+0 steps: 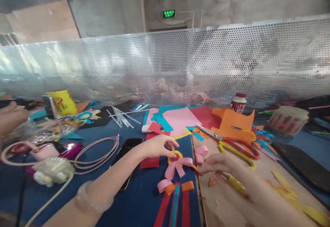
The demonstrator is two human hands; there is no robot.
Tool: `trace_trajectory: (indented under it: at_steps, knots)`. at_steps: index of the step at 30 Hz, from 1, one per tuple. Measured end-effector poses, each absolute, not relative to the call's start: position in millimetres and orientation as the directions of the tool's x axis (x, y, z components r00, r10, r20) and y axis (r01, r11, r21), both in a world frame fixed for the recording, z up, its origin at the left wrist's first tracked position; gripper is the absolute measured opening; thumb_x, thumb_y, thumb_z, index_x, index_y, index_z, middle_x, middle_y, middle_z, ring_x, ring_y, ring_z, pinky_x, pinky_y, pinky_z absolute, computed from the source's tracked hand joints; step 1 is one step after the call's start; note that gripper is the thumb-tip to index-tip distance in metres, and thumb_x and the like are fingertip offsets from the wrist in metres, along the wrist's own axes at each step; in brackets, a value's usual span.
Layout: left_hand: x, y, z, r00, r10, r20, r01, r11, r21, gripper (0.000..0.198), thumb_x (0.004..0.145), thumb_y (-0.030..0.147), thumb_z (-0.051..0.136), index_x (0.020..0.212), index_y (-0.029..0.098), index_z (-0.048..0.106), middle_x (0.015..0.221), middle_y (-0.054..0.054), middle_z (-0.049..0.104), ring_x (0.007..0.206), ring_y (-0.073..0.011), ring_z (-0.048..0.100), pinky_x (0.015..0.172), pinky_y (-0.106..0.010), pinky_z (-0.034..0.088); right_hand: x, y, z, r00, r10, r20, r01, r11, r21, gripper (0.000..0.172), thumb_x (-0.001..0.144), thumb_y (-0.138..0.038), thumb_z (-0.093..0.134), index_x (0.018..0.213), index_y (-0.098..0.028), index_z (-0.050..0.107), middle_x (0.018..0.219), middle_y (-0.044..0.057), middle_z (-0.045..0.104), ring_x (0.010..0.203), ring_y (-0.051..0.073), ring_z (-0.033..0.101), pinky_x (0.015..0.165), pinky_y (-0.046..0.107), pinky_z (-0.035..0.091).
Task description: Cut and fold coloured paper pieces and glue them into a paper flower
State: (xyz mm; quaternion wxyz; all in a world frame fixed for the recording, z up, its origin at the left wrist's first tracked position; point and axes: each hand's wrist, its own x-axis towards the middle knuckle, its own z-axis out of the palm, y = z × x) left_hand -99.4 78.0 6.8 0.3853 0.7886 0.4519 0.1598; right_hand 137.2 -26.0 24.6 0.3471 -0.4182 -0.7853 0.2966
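My left hand [157, 148] is closed at the fingertips on a pink paper flower [177, 167], whose middle has a yellow ring. My right hand [239, 179] is to the right, with thumb and finger pinched at the end of a small orange paper strip [195, 168] beside the flower. A yellow object [235, 185] shows under that palm; its kind is partly hidden. Pink paper loops [201, 154] lie between the hands. Below the flower, red strips [186, 208] and a blue strip [175, 203] lie on the dark blue mat, near orange curls [188, 185].
Red- and yellow-handled scissors [239, 148] lie beyond my right hand, near orange paper [233, 124]. A phone [129, 148], coiled cable [95, 155] and power adapter [54, 170] are on the left. Another person's hand [12, 117] is at the far left. A bottle [238, 102] stands behind.
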Motion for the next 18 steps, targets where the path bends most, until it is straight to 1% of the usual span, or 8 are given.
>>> trace_trajectory:
  at_steps: [4,6,8,11,13,14,16,18]
  knots:
    - [-99.7,79.2,5.6,0.511,0.857,-0.070,0.461,-0.205,0.863,0.044,0.057,0.026,0.072,0.098,0.015,0.062,0.082,-0.004,0.061,0.077,-0.0168,0.057,0.069,-0.028,0.044,128.5,-24.6,31.7,-0.377,0.829,0.413,0.629,0.556,-0.543,0.023,0.078,-0.025,0.047,0.099,-0.028,0.056,0.102,0.004,0.062,0.095,0.020,0.058,0.075,0.030,0.049]
    - [-99.4,79.8,7.1,0.482,0.876,-0.035,0.372,-0.169,0.913,0.040,0.057,0.023,0.071,0.096,0.015,0.062,0.081,-0.003,0.060,0.077,-0.0157,0.057,0.071,-0.028,0.044,128.7,-20.1,31.0,-0.393,0.810,0.436,0.657,0.579,-0.483,0.025,0.078,-0.024,0.047,0.101,-0.029,0.055,0.103,0.003,0.061,0.095,0.019,0.058,0.074,0.029,0.049]
    - [-97.7,79.2,9.6,0.415,0.910,0.011,0.260,-0.130,0.957,0.038,0.060,0.022,0.069,0.096,0.016,0.062,0.086,-0.004,0.060,0.081,-0.0154,0.057,0.073,-0.028,0.044,131.1,-14.5,27.8,-0.371,0.809,0.456,0.676,0.572,-0.464,0.025,0.079,-0.024,0.047,0.103,-0.030,0.054,0.103,0.002,0.061,0.094,0.019,0.058,0.074,0.029,0.049]
    - [-91.2,73.8,14.6,0.295,0.954,0.049,0.086,-0.078,0.993,0.039,0.063,0.022,0.067,0.101,0.016,0.060,0.101,-0.007,0.059,0.088,-0.0167,0.059,0.076,-0.028,0.045,136.5,-7.2,20.3,-0.249,0.841,0.480,0.693,0.501,-0.518,0.024,0.081,-0.028,0.044,0.103,-0.028,0.053,0.102,0.003,0.061,0.093,0.019,0.058,0.074,0.030,0.049]
    - [-84.4,66.1,18.6,0.258,0.962,0.087,0.050,-0.103,0.993,0.040,0.062,0.023,0.069,0.101,0.016,0.060,0.105,-0.008,0.060,0.093,-0.0182,0.058,0.079,-0.028,0.044,140.1,-4.2,15.5,-0.187,0.853,0.487,0.678,0.471,-0.565,0.024,0.082,-0.030,0.044,0.104,-0.027,0.053,0.104,0.004,0.059,0.095,0.020,0.057,0.076,0.032,0.049]
    - [-80.6,61.2,20.7,0.267,0.959,0.099,0.055,-0.117,0.992,0.039,0.062,0.023,0.069,0.100,0.016,0.061,0.105,-0.008,0.061,0.096,-0.0185,0.057,0.082,-0.028,0.044,141.7,-3.3,13.4,-0.173,0.856,0.487,0.661,0.467,-0.587,0.025,0.082,-0.031,0.045,0.105,-0.027,0.052,0.107,0.004,0.058,0.096,0.020,0.057,0.077,0.032,0.049]
    - [-72.7,50.1,24.9,0.326,0.942,0.077,0.047,-0.097,0.994,0.036,0.066,0.025,0.067,0.100,0.016,0.061,0.095,-0.007,0.065,0.090,-0.0178,0.060,0.083,-0.030,0.044,143.8,-2.8,10.8,-0.157,0.871,0.466,0.605,0.458,-0.652,0.030,0.081,-0.034,0.048,0.109,-0.026,0.050,0.111,0.005,0.056,0.097,0.020,0.056,0.079,0.032,0.049]
    - [-65.2,39.1,28.7,0.340,0.936,0.091,0.067,-0.121,0.990,0.028,0.068,0.025,0.065,0.096,0.017,0.062,0.090,-0.006,0.067,0.087,-0.0169,0.061,0.081,-0.029,0.045,144.3,-3.2,10.2,-0.161,0.901,0.403,0.518,0.425,-0.742,0.034,0.080,-0.037,0.049,0.113,-0.026,0.049,0.114,0.006,0.056,0.098,0.020,0.056,0.079,0.032,0.049]
